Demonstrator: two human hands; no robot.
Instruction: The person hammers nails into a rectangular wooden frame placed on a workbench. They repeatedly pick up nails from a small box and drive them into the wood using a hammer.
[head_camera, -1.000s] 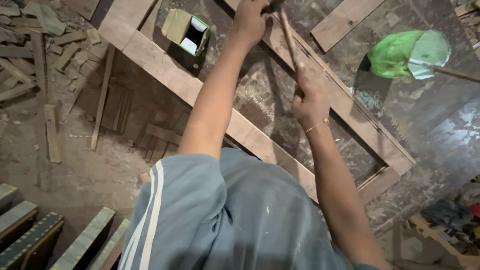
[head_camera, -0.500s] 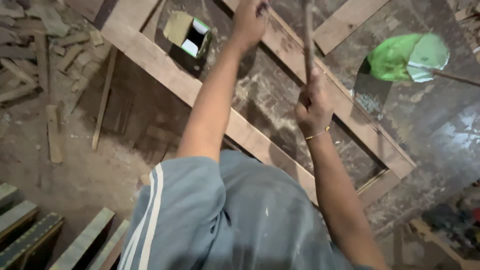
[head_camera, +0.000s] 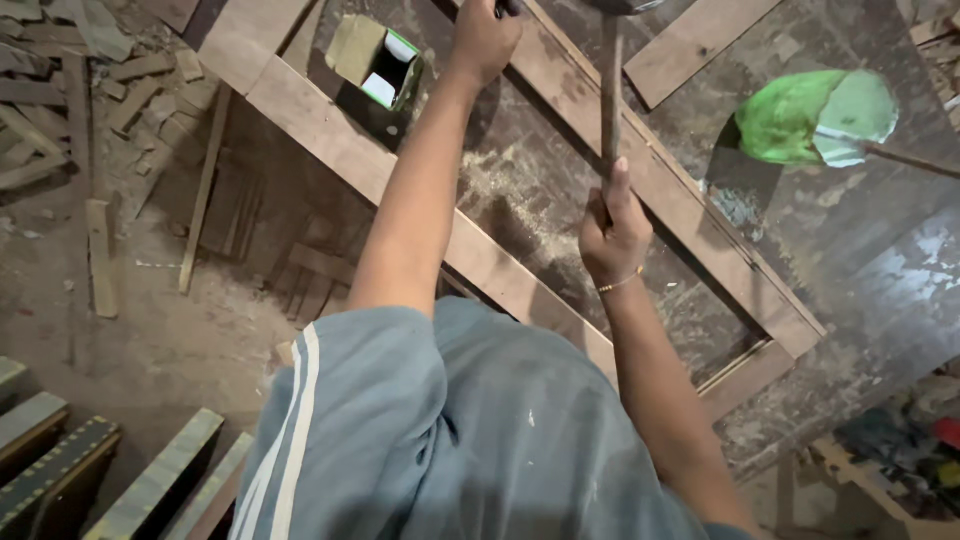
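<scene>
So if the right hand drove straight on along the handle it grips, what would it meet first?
The right hand points up the hammer handle toward the far rail of the wooden frame; probably that rail first, though depth is unclear.

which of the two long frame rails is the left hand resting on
The far rail, the one running past the hammer handle toward the green bag. The left hand sits at its upper end; the near rail passes under the forearm.
</scene>
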